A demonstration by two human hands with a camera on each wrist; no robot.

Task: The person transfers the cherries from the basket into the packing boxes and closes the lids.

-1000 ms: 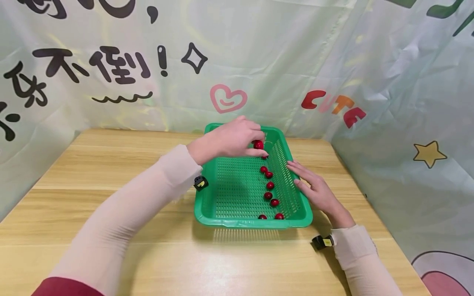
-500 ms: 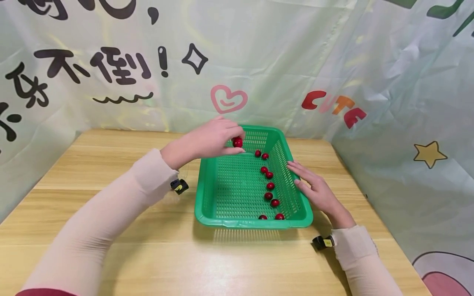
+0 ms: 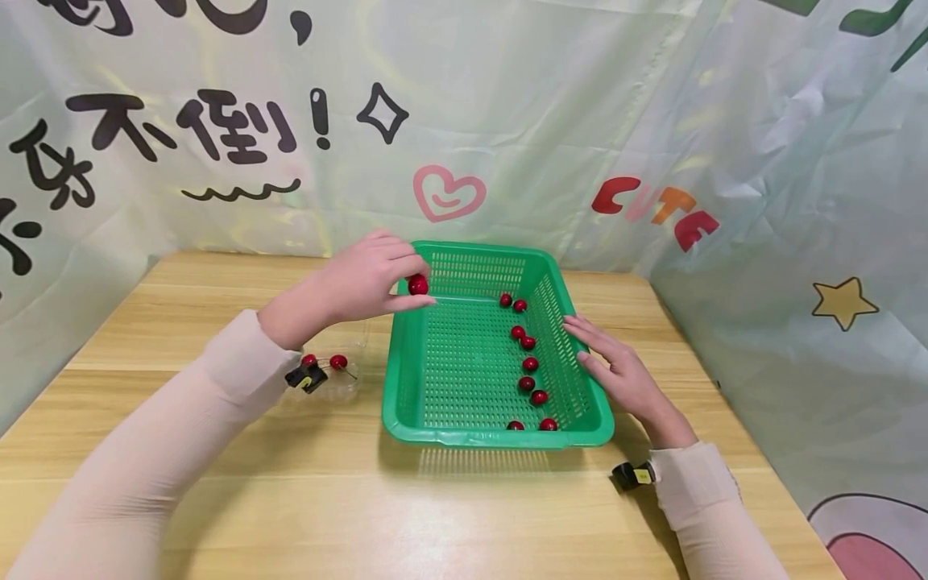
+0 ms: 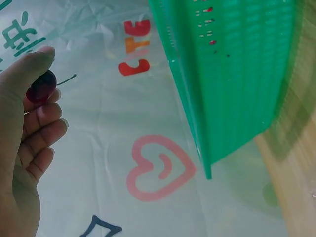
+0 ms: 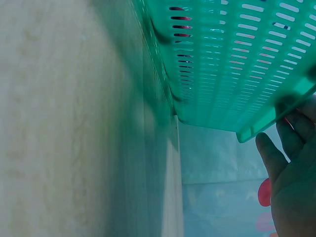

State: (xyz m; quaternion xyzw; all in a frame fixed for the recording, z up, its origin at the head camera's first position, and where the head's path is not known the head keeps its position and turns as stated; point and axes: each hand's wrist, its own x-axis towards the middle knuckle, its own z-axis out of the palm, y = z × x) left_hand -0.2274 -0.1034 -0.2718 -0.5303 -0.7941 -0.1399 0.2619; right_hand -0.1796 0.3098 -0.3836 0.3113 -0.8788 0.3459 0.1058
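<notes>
My left hand [image 3: 362,278] pinches a dark red cherry [image 3: 418,285] between thumb and fingers, above the far left rim of the green basket [image 3: 390,395]. In the left wrist view a thin stem sticks out from the pinched cherry [image 4: 41,88]. My right hand [image 3: 619,370] rests against the basket's right rim, its fingers fairly straight. Several cherries [image 3: 531,364] lie in a loose line along the right side of the basket floor. From the right wrist, the fingers [image 5: 291,136] are seen at the rim.
Left of the basket, two cherries [image 3: 338,362] with stems sit in what looks like a clear container [image 3: 348,388], partly hidden by my left wrist and its black camera [image 3: 307,376]. A printed cloth [image 3: 522,121] hangs behind the wooden table [image 3: 348,515].
My left hand has moved left with the cherry, from over the basket's far right part to its left rim. The cherries left of the basket have come into sight. The right hand stays put.
</notes>
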